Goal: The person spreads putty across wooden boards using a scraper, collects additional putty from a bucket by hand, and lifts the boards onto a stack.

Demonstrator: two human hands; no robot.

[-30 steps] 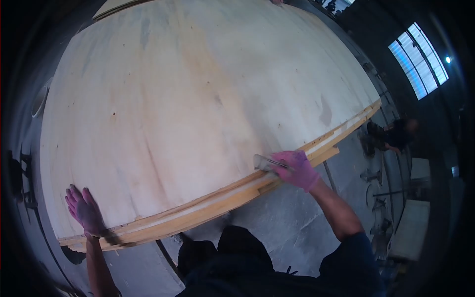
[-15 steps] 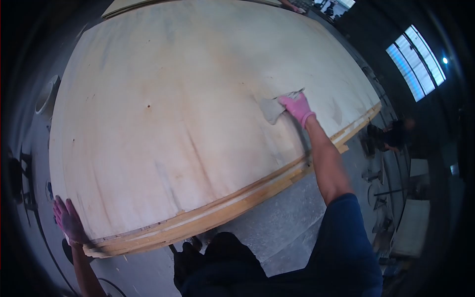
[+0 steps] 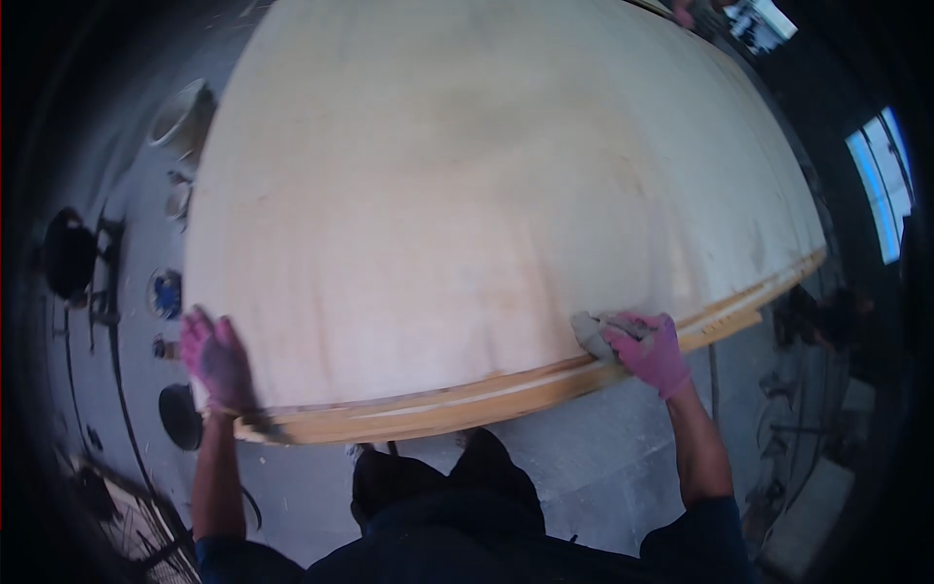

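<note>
A large pale plywood sheet [image 3: 409, 224] lies on top of a stack in front of me, with brownish streaks in its grain. My left hand [image 3: 216, 360], in a pink glove with a dark palm side, rests at the near left corner with its fingers stretched out. In its pink glove, my right hand [image 3: 650, 348] is closed around a putty knife, right at the near edge of the sheet. The grey blade of the putty knife [image 3: 590, 333] points left against the wood; its handle is mostly hidden by the fingers.
A white bucket [image 3: 181, 122] stands on the floor beyond the left edge, with a blue-filled container [image 3: 165, 292] nearer. A black round stool [image 3: 70, 253] is farther left. Another person's hand [image 3: 684, 14] shows at the far edge. A blurred person [image 3: 837, 316] is at the right.
My right hand has drawn the putty knife from the inner surface towards me to the near edge. The view has turned and shifted; my left hand stays at the corner.
</note>
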